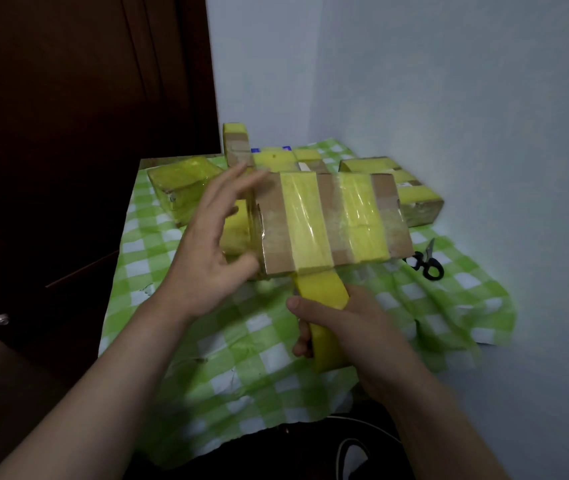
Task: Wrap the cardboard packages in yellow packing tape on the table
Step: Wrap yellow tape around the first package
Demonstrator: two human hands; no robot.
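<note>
While left hand [213,244] rests spread on the package [331,220] end | right hand [342,327] grips tape roll [321,292]

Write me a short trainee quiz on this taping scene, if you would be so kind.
1. True or false: the right hand grips the tape roll.
2. Fill the gap: the left hand touches the held package at its ___ end.
3. Where do the scissors lie? A: on the held package. B: on the checked tablecloth, right of the package. C: on the floor.
Key: 1 true; 2 left; 3 B.
</note>
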